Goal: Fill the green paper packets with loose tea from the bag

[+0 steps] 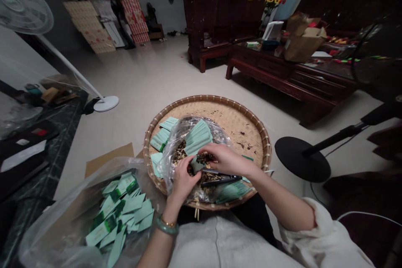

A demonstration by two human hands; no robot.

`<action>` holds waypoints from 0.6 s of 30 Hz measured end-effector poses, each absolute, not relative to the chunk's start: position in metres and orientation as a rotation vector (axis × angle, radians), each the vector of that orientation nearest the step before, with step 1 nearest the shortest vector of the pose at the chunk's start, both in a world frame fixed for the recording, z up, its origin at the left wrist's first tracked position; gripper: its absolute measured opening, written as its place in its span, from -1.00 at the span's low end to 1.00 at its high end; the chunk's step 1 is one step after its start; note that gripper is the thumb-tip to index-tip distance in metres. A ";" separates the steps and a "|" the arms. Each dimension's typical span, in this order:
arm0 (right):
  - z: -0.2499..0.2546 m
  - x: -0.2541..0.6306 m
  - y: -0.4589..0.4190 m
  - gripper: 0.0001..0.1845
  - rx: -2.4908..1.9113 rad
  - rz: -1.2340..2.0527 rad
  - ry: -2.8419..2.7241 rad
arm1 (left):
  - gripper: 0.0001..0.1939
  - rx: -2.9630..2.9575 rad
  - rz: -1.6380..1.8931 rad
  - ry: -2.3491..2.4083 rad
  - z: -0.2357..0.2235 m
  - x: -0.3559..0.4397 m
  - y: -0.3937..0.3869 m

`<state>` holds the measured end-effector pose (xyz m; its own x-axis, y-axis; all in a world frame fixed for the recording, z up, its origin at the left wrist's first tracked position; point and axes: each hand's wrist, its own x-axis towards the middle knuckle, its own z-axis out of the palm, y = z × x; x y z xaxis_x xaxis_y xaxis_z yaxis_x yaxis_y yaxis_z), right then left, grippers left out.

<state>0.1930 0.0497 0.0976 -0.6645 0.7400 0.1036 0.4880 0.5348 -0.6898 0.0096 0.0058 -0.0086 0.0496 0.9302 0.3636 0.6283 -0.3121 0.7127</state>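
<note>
My left hand (184, 178) is closed on a small pale-green paper packet (197, 163), gripped between thumb and fingers. At the packet's mouth, my right hand (221, 159) has its fingers pinched around dark dried leaves (203, 157). Both hands are over a clear plastic bag (169, 163) of loose dried leaves, lying in a round woven bamboo tray (266, 142). A fanned stack of flat green packets (199, 137) rests on the leaves. Below my right hand lies a black long-handled tool (216, 181), its kind unclear.
More green packets (161, 138) line the tray's left side. A large plastic bag (56, 226) holding many green packets stands at lower left. A white fan (106, 104) is at left, a black fan base (301, 159) at right, and a wooden table (282, 75) beyond.
</note>
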 end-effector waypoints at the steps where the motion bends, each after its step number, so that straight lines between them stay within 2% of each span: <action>1: 0.097 0.192 0.048 -0.54 -1.019 0.883 -2.407 | -0.54 1.968 1.143 1.564 -0.009 0.010 0.006; 7: 0.091 0.186 0.041 -0.52 -1.016 0.836 -2.395 | -0.54 1.928 1.146 1.551 -0.014 0.009 0.007; 11: 0.089 0.183 0.041 -0.49 -1.030 0.940 -2.366 | -0.55 1.907 1.150 1.542 -0.015 0.010 0.007; 18: 0.080 0.194 0.058 -0.65 -1.001 1.179 -2.006 | -0.57 1.801 1.191 1.574 -0.017 0.008 0.007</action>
<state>0.1941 0.0577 0.0796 -0.5364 0.8357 0.1177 0.3038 0.3213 -0.8969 0.0077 0.0066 -0.0170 -0.0325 0.9528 0.3019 0.5495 -0.2353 0.8017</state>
